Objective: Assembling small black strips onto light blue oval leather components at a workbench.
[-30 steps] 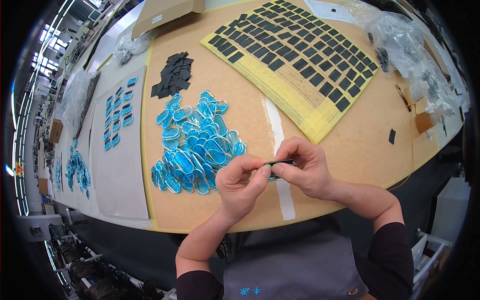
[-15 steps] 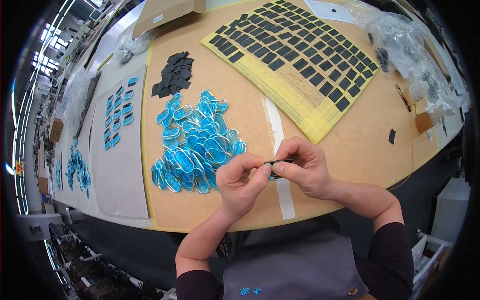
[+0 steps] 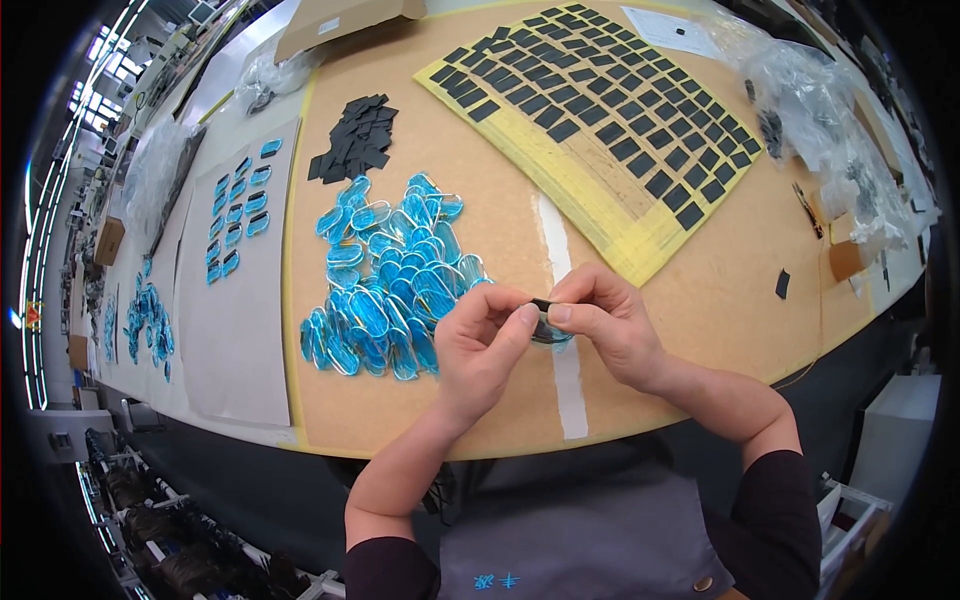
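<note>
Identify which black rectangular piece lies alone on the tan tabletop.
The black rectangle right of the right hand, apart from the black pile and yellow rectangular board.

A brown cardboard box [image 3: 350, 24] sits near crumpled clear plastic [image 3: 272, 78].

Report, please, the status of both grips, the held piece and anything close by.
Left grip and right grip: both pinching. Dark-and-blue piece: held between them, partly hidden. Blue oval pile: close, on left grip's side.
</note>
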`<state>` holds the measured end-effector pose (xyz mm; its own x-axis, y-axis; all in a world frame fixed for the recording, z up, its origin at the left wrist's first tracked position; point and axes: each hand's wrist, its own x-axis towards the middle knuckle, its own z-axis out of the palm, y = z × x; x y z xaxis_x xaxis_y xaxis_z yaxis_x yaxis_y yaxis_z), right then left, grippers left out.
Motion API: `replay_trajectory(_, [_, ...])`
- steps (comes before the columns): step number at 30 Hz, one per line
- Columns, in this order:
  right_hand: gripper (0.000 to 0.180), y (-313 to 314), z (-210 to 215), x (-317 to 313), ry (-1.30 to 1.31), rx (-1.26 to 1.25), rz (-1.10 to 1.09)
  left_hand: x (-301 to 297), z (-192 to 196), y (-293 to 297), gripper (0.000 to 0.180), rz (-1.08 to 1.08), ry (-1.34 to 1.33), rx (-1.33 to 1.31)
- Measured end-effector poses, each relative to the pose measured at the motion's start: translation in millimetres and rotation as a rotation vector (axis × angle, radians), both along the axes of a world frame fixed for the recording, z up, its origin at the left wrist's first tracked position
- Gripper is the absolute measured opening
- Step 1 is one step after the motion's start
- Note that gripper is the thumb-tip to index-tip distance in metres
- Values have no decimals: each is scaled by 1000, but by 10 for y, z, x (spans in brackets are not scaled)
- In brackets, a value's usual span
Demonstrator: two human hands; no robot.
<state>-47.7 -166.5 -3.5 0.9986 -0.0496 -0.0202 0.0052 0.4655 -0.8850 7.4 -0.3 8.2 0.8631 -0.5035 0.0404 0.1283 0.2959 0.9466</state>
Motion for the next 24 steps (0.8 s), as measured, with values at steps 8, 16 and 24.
replay_trajectory(8, [9,-103,126,62,76,-229,111,83,-55,77,4,-87,-25,175])
replay_trajectory(16, [7,-116,114,64,94,-105,106,38,5,2,7,-152,85,103])
replay_trajectory(24, [9,-81,43,56,184,71,184,97,-3,78,14,-207,85,67])
